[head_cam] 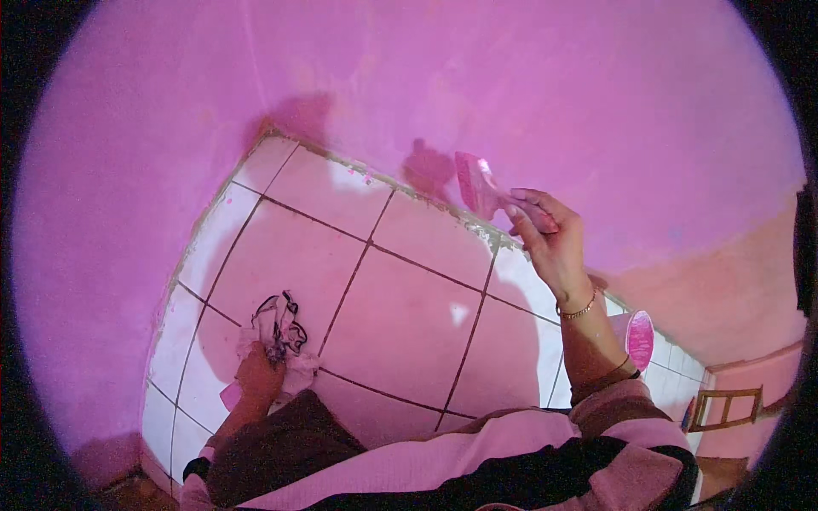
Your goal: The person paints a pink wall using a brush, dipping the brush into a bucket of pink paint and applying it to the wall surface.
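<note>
My right hand [551, 239] grips the handle of a wide paintbrush [479, 185], its bristles coated pink and pointing left. The brush appears in front of the lower part of a pink-painted wall [511, 96]; whether the bristles touch it I cannot tell. Lower left, my left hand [262, 377] holds a crumpled cloth [281, 326] with dark edging over the tiled floor [415, 306]. Part of the cloth is hidden by the fingers. Behind my right forearm stands a white bucket [639, 342] with pink paint showing at its mouth.
The wall's rough bottom edge meets the tiles, with pink paint spots [361, 175] on the floor there. At right, an orange-toned wall section [716, 281] borders the pink. A wooden furniture frame [728, 409] stands far right. Another pink wall [96, 243] rises at left.
</note>
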Motion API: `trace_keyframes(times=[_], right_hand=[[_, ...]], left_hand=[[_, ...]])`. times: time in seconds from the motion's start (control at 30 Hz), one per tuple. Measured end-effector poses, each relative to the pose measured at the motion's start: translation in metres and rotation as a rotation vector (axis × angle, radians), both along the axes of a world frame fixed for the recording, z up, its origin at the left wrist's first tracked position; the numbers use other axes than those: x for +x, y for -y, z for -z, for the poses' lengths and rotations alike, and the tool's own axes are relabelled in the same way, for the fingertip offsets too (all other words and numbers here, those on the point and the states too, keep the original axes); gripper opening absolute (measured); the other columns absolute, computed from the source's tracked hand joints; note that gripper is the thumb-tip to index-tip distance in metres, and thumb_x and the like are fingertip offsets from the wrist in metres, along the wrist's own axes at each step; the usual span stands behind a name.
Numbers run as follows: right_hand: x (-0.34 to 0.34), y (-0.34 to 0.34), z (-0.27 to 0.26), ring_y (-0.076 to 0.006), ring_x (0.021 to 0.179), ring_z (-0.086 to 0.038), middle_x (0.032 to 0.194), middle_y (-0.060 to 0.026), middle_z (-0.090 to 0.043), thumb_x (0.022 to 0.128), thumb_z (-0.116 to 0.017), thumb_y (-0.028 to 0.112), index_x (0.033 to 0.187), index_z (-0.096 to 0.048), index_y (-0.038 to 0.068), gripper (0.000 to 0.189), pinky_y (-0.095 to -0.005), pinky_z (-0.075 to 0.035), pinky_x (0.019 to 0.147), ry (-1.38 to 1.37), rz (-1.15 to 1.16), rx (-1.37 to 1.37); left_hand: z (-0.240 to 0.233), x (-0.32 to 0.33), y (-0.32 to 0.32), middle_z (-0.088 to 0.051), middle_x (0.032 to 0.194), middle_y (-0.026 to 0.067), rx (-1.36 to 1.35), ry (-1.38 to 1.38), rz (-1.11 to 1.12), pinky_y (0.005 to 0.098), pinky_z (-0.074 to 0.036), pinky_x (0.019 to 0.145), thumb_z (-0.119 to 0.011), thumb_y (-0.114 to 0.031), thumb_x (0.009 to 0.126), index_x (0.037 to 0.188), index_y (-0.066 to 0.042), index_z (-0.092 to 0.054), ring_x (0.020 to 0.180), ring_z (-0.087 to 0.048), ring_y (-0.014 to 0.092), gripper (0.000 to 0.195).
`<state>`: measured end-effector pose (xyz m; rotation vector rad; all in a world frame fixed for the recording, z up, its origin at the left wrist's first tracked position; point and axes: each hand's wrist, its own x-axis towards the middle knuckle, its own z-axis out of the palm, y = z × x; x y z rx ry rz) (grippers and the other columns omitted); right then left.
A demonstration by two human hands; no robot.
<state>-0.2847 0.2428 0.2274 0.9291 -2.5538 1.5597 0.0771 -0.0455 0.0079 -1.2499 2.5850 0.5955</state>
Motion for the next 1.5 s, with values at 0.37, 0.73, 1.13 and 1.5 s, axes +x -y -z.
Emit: trace_keyframes(times=[0.37,0.73,1.13,1.5], right_hand=[[-0.03,0.038,0.05,-0.0385,0.078,-0.059,0.087,-0.0174,-0.061,0.079,-0.06,0.007,0.105,-0.063,0.006,0.026,-0.0444,-0.049,0.069,-0.37,-0.189,0.446],[-0.071,0.087,0.108,-0.0403,0.086,-0.06,0.093,-0.0202,-0.061,0.082,-0.058,0.016,0.106,-0.062,0.011,0.025,-0.0478,-0.049,0.074,-0.348,-0.172,0.577],[-0.078,0.112,0.053,-0.0341,0.084,-0.063,0.094,-0.0168,-0.065,0.081,-0.064,0.012,0.1,-0.064,0.007,0.02,-0.0394,-0.051,0.071,-0.537,-0.061,0.335],[-0.078,0.14,0.129,-0.0384,0.079,-0.062,0.088,-0.0189,-0.063,0.086,-0.056,0.028,0.098,-0.062,0.008,0.024,-0.0482,-0.049,0.068,-0.495,-0.286,0.713]], left_hand=[[-0.02,-0.013,-0.004,-0.059,0.097,0.0284,0.058,-0.02,0.128,0.0543,-0.046,0.076,-0.065,-0.034,0.077,0.14,-0.001,-0.021,0.087,-0.059,0.046,0.084],[0.022,-0.003,0.018,-0.056,0.106,0.0279,0.123,0.046,0.182,0.0532,-0.047,0.08,-0.065,-0.034,0.08,0.143,-0.005,-0.014,0.093,-0.059,0.044,0.086],[0.007,-0.013,0.016,-0.055,0.106,0.0298,0.116,0.147,0.138,0.0518,-0.048,0.08,-0.064,-0.038,0.081,0.143,-0.008,-0.016,0.095,-0.06,0.043,0.084],[0.001,-0.021,0.017,-0.056,0.108,0.03,0.187,0.172,0.129,0.0518,-0.048,0.079,-0.062,-0.034,0.082,0.144,-0.006,-0.01,0.092,-0.06,0.045,0.086]])
